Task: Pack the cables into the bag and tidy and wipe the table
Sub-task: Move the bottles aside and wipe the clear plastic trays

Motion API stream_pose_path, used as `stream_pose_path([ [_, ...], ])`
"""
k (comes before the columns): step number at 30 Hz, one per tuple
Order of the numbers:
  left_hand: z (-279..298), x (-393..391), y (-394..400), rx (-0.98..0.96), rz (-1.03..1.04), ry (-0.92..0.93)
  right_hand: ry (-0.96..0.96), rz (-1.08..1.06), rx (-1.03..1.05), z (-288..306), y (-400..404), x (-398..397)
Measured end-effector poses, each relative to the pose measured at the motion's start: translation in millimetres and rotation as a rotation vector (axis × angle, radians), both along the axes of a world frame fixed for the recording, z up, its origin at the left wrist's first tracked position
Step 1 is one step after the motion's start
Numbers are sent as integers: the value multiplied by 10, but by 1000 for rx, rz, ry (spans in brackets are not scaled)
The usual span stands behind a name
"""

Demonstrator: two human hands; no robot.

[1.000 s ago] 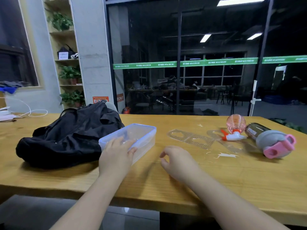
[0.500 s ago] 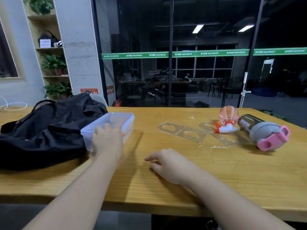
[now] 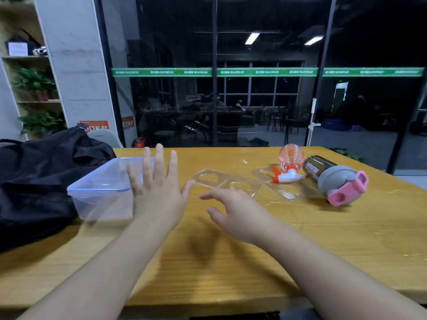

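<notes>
A black bag [image 3: 39,179] lies slumped at the left end of the wooden table [image 3: 231,262]. Against it stands a clear plastic box [image 3: 101,190] with nothing visible inside. My left hand [image 3: 157,190] hovers above the table just right of the box, fingers spread and straight, holding nothing. My right hand [image 3: 235,209] floats low over the table's middle with fingers loosely bent, holding nothing. No cables show on the table.
Flat clear plastic packaging [image 3: 228,183] lies beyond my right hand. Further right lie a pink spray bottle [image 3: 288,162] with an orange trigger and a dark bottle [image 3: 332,179] with a grey and pink lid, both on their sides. Small wet streaks mark the table nearby.
My left hand has lifted off the clear box and spread open to its right. My right hand has moved forward toward the clear packaging. The view has shifted right.
</notes>
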State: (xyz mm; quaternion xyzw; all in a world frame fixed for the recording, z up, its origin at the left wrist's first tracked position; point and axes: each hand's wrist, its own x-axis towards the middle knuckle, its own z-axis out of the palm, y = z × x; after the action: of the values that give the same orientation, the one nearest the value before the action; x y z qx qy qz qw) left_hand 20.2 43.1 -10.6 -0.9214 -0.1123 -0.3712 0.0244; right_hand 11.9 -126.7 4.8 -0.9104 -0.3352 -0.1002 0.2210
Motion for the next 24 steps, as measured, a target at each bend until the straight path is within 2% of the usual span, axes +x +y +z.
stream_pose_path([
  [5,-81,211,-434,84,-251,-100,-29,-52,42,-4,-145,196],
  [9,-84,366,-554,171,-363,-138,-157,-61,-65,58,-337,328],
  [12,-108,527,-632,174,-411,-118,-209,-101,-147,104,-501,465],
  [17,-207,755,-870,197,-429,-47,-192,-184,-259,88,-656,699],
  [21,-273,836,-817,100,-477,-34,-295,-182,-323,44,-826,852],
  [24,-317,815,-815,45,-529,12,-305,-226,-337,-6,-1019,938],
])
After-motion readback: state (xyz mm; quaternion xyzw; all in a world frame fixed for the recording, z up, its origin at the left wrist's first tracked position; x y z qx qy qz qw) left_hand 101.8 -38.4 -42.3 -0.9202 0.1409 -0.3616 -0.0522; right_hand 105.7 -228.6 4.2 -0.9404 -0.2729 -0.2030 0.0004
